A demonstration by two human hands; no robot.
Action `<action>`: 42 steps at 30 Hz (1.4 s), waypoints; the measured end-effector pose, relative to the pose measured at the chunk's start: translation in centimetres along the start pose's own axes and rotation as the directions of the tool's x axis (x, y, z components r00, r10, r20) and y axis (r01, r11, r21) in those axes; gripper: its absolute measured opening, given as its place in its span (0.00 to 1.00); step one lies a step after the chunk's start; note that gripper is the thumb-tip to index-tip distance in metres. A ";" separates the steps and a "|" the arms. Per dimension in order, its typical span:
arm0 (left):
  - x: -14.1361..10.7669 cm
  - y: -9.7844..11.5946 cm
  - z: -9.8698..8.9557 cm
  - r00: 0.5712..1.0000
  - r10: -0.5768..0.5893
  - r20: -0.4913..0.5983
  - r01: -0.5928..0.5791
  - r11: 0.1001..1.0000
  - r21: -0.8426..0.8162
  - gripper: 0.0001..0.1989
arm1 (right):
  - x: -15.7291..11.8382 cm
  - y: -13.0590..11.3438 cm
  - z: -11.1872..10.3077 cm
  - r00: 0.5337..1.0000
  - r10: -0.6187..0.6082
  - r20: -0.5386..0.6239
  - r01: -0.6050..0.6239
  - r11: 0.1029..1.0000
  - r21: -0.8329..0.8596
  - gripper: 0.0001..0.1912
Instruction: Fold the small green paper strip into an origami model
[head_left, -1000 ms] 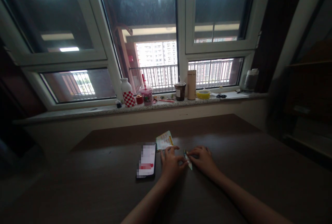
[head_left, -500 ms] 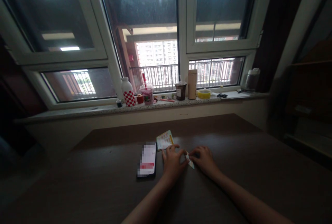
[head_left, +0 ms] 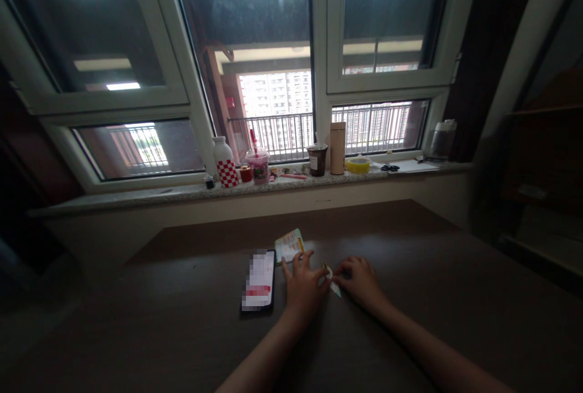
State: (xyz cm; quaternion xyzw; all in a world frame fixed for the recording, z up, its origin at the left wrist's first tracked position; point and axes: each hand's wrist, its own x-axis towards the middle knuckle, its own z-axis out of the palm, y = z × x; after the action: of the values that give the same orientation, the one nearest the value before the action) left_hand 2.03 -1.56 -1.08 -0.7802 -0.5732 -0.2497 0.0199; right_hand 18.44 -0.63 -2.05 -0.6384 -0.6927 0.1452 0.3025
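A small folded piece of paper (head_left: 335,289), pale with green and yellow print, lies on the brown table between my hands. My left hand (head_left: 306,283) pinches its left side with thumb and index finger, the other fingers spread forward. From the right, my right hand (head_left: 357,279) grips its edge between thumb and curled fingers. Just beyond my left fingertips is a flat printed paper packet (head_left: 288,245) with a yellow edge. A phone (head_left: 259,280) with its screen lit lies left of my left hand.
The brown table (head_left: 204,344) reaches toward the window. Along the stone sill (head_left: 191,194) stand a checkered bottle (head_left: 226,165), a pink drink cup (head_left: 259,165), a dark cup (head_left: 317,160), a tan flask (head_left: 337,148), yellow tape (head_left: 357,166) and scissors (head_left: 390,168).
My left hand has shifted slightly left, its fingers spreading more and uncovering the paper's upper end. My right hand stays almost where it was.
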 end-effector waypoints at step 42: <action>0.3 -1.5 0.5 0.996 0.058 0.065 -0.059 0.998 0.011 0.13 | 0.1 -0.3 0.2 1.000 -0.003 0.022 0.005 0.998 -0.063 0.02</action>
State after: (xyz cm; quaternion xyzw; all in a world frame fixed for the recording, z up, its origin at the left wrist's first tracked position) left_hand 0.93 -0.65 -1.81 -0.8041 -0.5521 -0.2200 0.0139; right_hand 18.12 -0.51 -1.97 -0.6445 -0.7015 0.1298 0.2750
